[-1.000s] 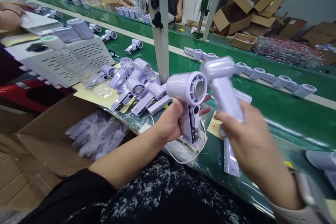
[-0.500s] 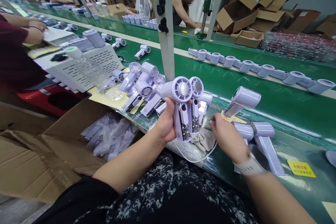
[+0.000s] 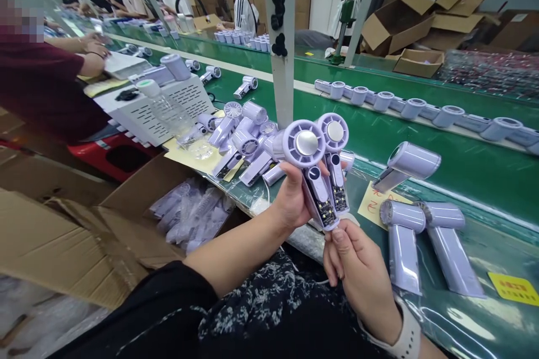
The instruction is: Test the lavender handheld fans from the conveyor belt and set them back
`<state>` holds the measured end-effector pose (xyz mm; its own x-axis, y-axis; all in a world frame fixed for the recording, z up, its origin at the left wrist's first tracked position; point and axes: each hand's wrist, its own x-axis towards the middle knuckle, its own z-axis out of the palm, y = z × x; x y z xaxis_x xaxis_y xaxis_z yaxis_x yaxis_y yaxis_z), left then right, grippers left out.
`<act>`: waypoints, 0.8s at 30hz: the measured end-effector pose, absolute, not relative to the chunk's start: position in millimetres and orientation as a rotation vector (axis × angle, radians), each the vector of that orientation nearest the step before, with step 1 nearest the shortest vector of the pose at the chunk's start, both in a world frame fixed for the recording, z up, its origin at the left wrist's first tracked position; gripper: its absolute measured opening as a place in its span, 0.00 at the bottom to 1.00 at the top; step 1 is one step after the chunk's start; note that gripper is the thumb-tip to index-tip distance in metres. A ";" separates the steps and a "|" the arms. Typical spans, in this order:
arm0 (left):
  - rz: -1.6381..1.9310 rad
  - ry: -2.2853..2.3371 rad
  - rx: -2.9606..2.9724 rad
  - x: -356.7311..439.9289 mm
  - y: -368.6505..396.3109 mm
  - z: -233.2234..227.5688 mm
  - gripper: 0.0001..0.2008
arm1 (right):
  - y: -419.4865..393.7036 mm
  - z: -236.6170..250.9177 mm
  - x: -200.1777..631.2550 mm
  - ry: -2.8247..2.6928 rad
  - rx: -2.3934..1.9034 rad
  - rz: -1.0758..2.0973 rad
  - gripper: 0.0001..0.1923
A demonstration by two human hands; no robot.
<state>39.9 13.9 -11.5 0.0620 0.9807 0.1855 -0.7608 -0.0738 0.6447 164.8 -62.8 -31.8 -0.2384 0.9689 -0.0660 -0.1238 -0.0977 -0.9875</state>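
Note:
Two lilac handheld fans are gripped side by side in my left hand (image 3: 295,196), the front fan (image 3: 306,143) and the rear fan (image 3: 336,132). Their round grilles face me, and the handles are uncovered, with circuit boards showing. My right hand (image 3: 357,263) is closed in a pinch at the bottom end of the front fan's handle. A thin white cable (image 3: 322,281) runs to that hand; its tip is hidden by the fingers. Right of my hands lie two more fans, a nearer one (image 3: 405,247) and a farther one (image 3: 452,252).
A pile of lilac fans (image 3: 248,140) lies left of the metal post (image 3: 283,84). More fans line the green conveyor (image 3: 286,70). One fan (image 3: 415,160) rests by a handwritten yellow note (image 3: 370,202). Below left is a carton (image 3: 138,190) of bagged parts. Co-workers sit along the line.
My right hand has moved left and down to the base of the front fan's handle. The two held fans have tilted, their grilles turned more toward me. The view has shifted slightly.

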 end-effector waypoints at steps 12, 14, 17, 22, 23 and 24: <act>1.480 0.336 0.615 29.5 16.4 -1.5 0.34 | -51.6 -23.2 182.3 -1.567 -1.085 1.142 0.18; 1.464 0.337 0.662 32.5 13.6 -3.9 0.34 | -53.5 -26.7 177.5 -1.436 -1.107 1.259 0.21; 1.474 0.367 0.681 40.0 9.4 -10.0 0.35 | -58.6 -33.4 169.0 -1.187 -1.098 1.404 0.24; 1.493 0.425 0.678 46.3 5.5 -17.8 0.37 | -62.1 -39.4 163.8 -1.082 -1.102 1.435 0.25; 1.475 0.435 0.681 45.3 5.5 -17.5 0.38 | -61.0 -37.6 166.5 -1.144 -1.110 1.413 0.24; 1.448 0.449 0.676 43.4 5.7 -16.3 0.38 | -59.3 -34.7 170.9 -1.228 -1.122 1.380 0.23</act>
<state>43.4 5.7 -16.3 0.0920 0.9888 0.1174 -0.7490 -0.0090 0.6626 170.9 -59.3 -34.7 -0.1368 0.9896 -0.0439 -0.0714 -0.0540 -0.9960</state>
